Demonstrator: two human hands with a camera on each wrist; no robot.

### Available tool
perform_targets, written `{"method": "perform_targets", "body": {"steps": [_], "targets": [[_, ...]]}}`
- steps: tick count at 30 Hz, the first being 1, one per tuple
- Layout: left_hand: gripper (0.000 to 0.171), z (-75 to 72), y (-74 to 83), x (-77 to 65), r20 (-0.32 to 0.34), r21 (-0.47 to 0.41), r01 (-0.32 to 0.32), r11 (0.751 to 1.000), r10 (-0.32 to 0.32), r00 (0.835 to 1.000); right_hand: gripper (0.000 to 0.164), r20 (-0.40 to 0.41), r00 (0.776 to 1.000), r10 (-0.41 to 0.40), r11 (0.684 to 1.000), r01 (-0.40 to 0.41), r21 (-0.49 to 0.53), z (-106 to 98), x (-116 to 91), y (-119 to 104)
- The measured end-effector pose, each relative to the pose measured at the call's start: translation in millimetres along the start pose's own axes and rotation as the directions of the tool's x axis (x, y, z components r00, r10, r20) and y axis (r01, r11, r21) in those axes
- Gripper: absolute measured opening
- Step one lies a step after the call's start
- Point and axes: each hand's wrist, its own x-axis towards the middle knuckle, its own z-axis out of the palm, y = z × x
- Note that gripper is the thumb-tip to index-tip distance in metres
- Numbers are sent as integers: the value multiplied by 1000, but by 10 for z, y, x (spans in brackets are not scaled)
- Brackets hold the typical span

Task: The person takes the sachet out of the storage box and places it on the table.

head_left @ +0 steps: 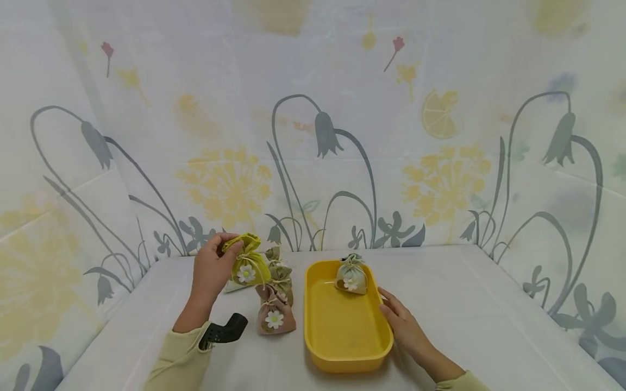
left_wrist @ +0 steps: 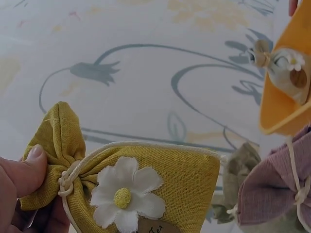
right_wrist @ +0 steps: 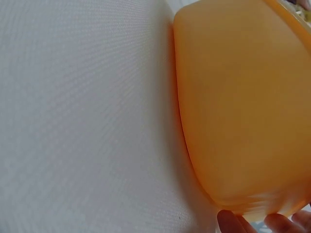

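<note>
My left hand [head_left: 213,269] pinches the gathered neck of a yellow-green drawstring pouch [head_left: 250,266], lifted above the table. A white flower with a yellow centre shows on the pouch's front in the left wrist view. Just right of it stand a mauve pouch [head_left: 275,314] and an olive pouch [head_left: 281,278], with another pouch partly hidden behind. My right hand [head_left: 408,328] touches the outer right side of a yellow plastic tray [head_left: 349,363], its fingers fairly straight. Inside the tray, at the far end, sits a pale green pouch [head_left: 352,279] with a white flower.
A white cloth covers the table [head_left: 469,304]. Behind it hangs a flower-printed curtain [head_left: 313,179]. On the left sleeve sits a black wrist mount [head_left: 225,330], close to the mauve pouch. Something pale and flat [head_left: 238,286] lies partly hidden behind the lifted pouch.
</note>
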Motion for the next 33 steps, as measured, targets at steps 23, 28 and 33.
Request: {"method": "perform_targets", "body": {"steps": [23,28,33], "targets": [[24,30,-719,128,-86,55,198,979,-193,977,47,-18,1000,4,1000,-4,-17,15,3,-11],[23,107,-876,111,-102,63,217,974,-210,972,47,-9,1000,10,1000,-10,-16,11,-5,-20],[22,182,-969,83,-108,55,240,969,-233,967,47,-10,1000,10,1000,-11,-20,10,-7,-16]]}}
